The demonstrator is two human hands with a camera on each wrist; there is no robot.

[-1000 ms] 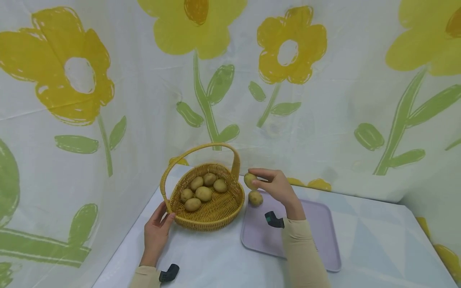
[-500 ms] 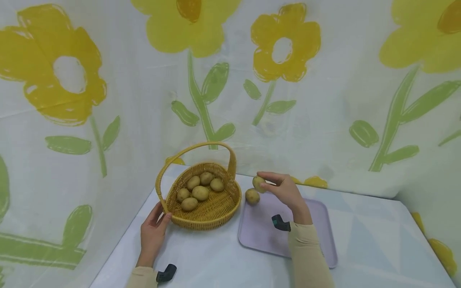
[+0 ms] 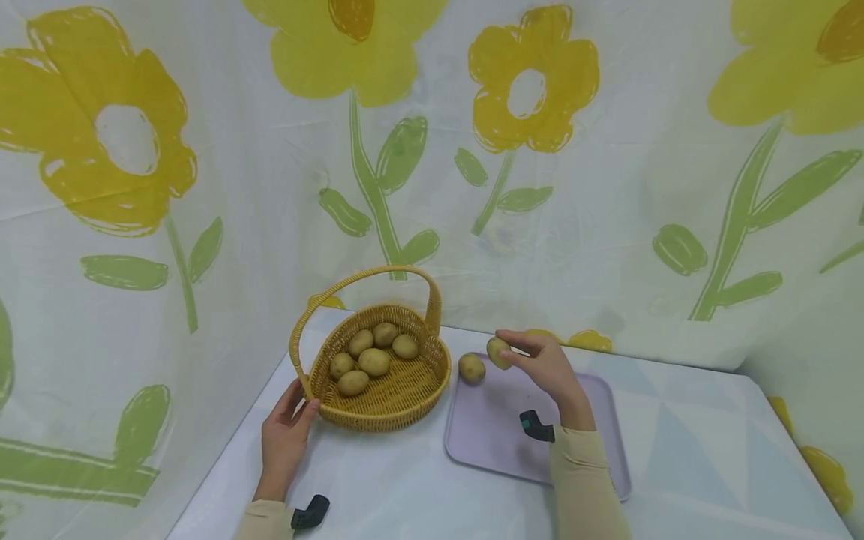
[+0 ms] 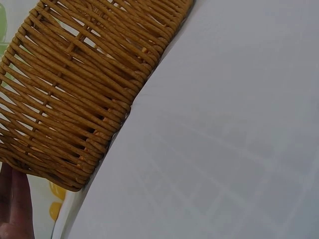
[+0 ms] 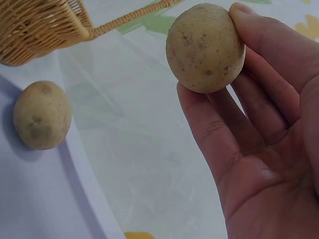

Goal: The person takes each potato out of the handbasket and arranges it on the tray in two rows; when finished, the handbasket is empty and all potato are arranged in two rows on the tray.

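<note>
The right hand [image 3: 550,373] pinches a potato [image 3: 498,352] between thumb and fingertips, above the tray's back left part; the right wrist view shows this potato [image 5: 205,48] up close. Another potato [image 3: 472,369] lies at the back left corner of the lilac tray [image 3: 493,442]. A yellow wicker basket [image 3: 385,421] with a tall handle stands to the left, several potatoes [image 3: 374,362] inside. At its front left side, by the foot of the handle, the left hand [image 3: 283,439] holds the basket. In the left wrist view fingers [image 4: 20,199] touch the wicker [image 4: 65,89].
A white table [image 3: 378,487] with pale blue triangles lies under the basket and tray. Behind and to the left hangs a white cloth [image 3: 594,225] printed with yellow flowers. A dark device [image 3: 311,513] is on the left wrist and another [image 3: 536,426] on the right.
The right hand with its potato has moved to the right, away from the basket and further over the tray. The left hand keeps its place on the basket. The head view has shifted slightly.
</note>
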